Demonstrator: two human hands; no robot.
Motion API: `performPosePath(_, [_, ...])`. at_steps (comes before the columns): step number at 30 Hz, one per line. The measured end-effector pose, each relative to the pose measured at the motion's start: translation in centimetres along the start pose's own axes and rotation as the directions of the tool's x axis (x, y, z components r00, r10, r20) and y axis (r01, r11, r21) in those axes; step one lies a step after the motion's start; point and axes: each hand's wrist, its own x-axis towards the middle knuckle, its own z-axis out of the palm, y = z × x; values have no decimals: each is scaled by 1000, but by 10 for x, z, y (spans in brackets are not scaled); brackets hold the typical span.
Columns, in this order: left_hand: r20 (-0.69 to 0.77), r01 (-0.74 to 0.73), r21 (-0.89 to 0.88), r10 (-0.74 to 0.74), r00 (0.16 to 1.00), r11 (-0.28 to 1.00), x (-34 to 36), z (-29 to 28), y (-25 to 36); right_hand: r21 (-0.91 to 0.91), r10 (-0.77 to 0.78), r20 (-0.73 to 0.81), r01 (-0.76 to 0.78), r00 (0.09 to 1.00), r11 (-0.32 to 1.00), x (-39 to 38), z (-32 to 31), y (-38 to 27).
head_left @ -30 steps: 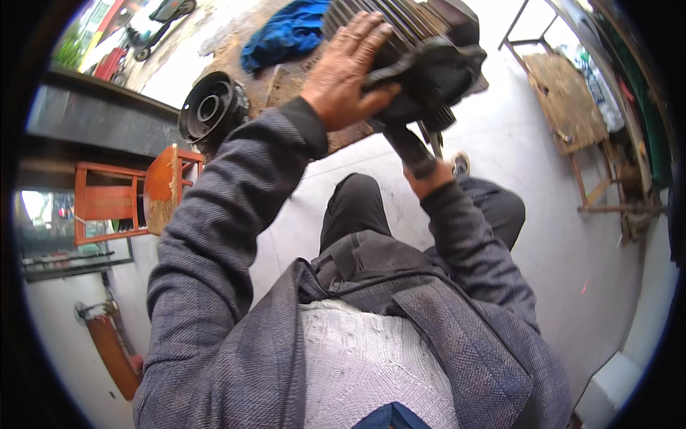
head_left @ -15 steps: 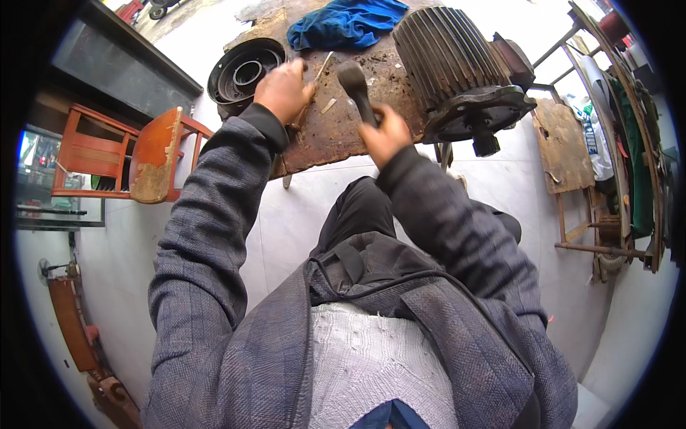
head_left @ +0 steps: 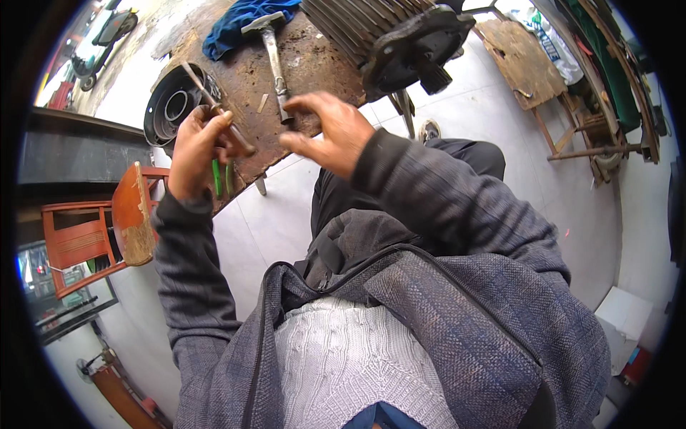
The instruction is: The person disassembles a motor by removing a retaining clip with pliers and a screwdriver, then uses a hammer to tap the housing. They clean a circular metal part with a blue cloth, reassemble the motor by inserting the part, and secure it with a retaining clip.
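My left hand (head_left: 201, 146) is closed around a screwdriver (head_left: 203, 87) with a long thin metal shaft and a brown handle. Its shaft points up and away, in front of a round black motor end cover (head_left: 151, 113) at the table's left. My right hand (head_left: 330, 129) is empty, thumb and fingers spread apart. Just beyond its fingertips lies a hammer (head_left: 274, 63), head away from me and handle end toward me. Beside my left hand, green tool handles (head_left: 218, 179) show at the table edge; what they belong to is hidden.
A ribbed electric motor (head_left: 357, 32) sits on the right of the worn wooden table (head_left: 318, 71). A blue cloth (head_left: 232, 28) lies at the far side, and a small flat chip (head_left: 262, 102) near the hammer. A wooden chair (head_left: 136, 214) stands left, a wooden stool (head_left: 516, 61) right.
My right hand has let go of the hammer, which now lies on the table. My left hand has drawn nearer with the screwdriver. The whole view has turned, showing more of the left side.
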Motion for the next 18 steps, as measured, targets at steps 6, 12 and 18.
performPosePath(6, [273,-92,-168,136,952,982,-46,153,-10,240,278,119,-299,953,924,-103,-63,-14])
performPosePath(12, [333,137,-341,-16,943,930,-9,221,-16,-8,417,-76,-419,906,908,-197,-107,-15])
performPosePath(18, [388,130,-332,10,921,934,10,244,-22,-92,309,-224,-336,924,937,-207,-112,-11])
